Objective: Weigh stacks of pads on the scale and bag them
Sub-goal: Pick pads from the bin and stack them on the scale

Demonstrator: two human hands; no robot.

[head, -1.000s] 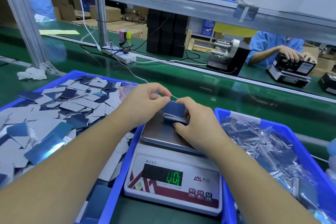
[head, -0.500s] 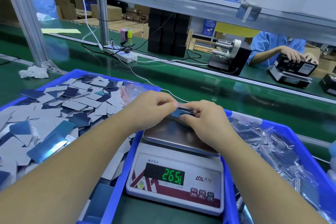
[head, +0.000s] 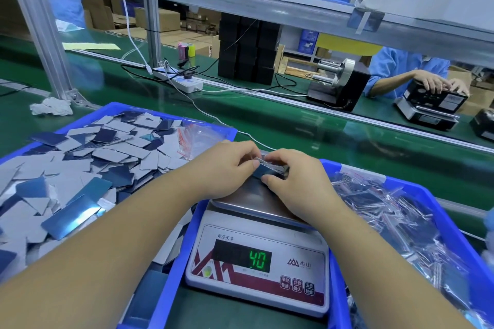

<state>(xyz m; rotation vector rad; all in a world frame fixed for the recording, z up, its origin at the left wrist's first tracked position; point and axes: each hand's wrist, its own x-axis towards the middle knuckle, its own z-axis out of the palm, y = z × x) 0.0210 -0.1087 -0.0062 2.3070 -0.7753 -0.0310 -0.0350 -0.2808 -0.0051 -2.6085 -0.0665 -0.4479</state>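
Holding the stack of pads (head: 268, 170) between both hands at the far edge of the scale's steel pan (head: 248, 199), I have it lifted a little, and something clear and glossy lies along its top edge, probably a bag, though I cannot tell for sure. My left hand (head: 227, 168) pinches the near-left end with curled fingers and thumb; my right hand (head: 291, 173) wraps over the right side, fingers curled round the stack.

The scale (head: 258, 259) sits just under my wrists, and its green display (head: 258, 260) now reads 4.0. Half a second ago it showed 265, when the stack was pressed flat onto the pan, and a second ago, about 0.1. So the weight has come mostly off again, and I judge the weighing of this stack is done and the bagging is what my hands are at now. That small remaining number may be my hand or the stack's edge brushing the pan.

To my left is the blue bin (head: 171, 270) of loose grey and blue pads (head: 80, 168), with a few empty red-striped bags (head: 196, 139) at its far corner. To my right, the other blue bin (head: 451, 224) holds bagged stacks (head: 387, 219), where this one should go once sealed.
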